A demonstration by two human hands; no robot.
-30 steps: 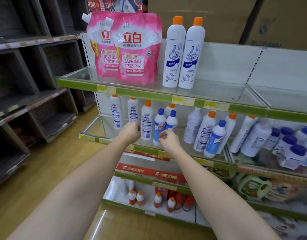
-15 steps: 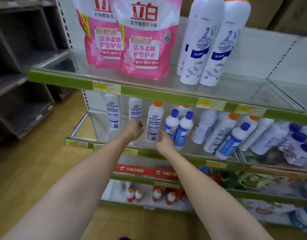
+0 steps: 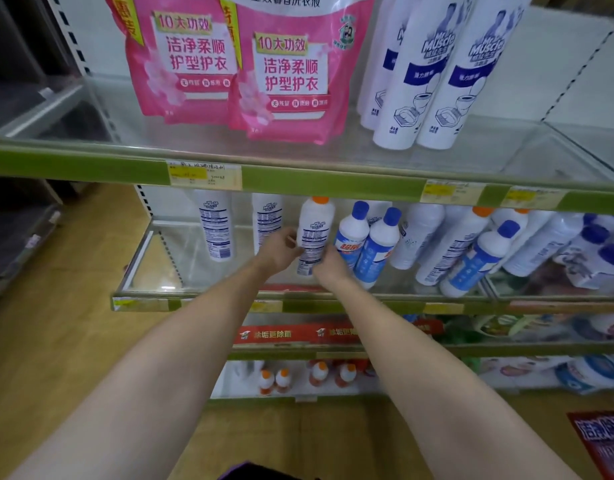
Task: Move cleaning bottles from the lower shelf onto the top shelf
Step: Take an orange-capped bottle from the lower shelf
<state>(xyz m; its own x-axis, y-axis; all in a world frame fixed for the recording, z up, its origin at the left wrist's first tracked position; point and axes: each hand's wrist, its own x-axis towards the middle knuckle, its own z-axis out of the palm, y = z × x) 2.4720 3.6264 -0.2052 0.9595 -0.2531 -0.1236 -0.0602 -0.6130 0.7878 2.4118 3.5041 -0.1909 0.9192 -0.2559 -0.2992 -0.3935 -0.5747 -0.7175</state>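
Observation:
On the lower shelf [image 3: 208, 301] stands a row of white cleaning bottles. One white bottle with an orange cap [image 3: 315, 230] leans slightly. My left hand [image 3: 277, 251] presses against its left side and my right hand [image 3: 329, 266] cups its lower right, so both hands clasp it. Two more white bottles [image 3: 215, 225] stand to its left, the nearer one partly hidden behind my left hand. Three tall white Mr Muscle bottles [image 3: 433, 81] stand on the top shelf [image 3: 333, 183].
Two pink detergent pouches [image 3: 291, 71] fill the left-middle of the top shelf. Blue-capped bottles [image 3: 367, 244] crowd right beside my right hand, with more bottles lying further right. Small orange-capped bottles [image 3: 274, 381] sit on the bottom shelf. Dark wooden racks [image 3: 18, 220] stand at left.
The view has come closer to the shelves. Both hands have reached deeper into the lower shelf and closed around the orange-capped bottle, which now leans.

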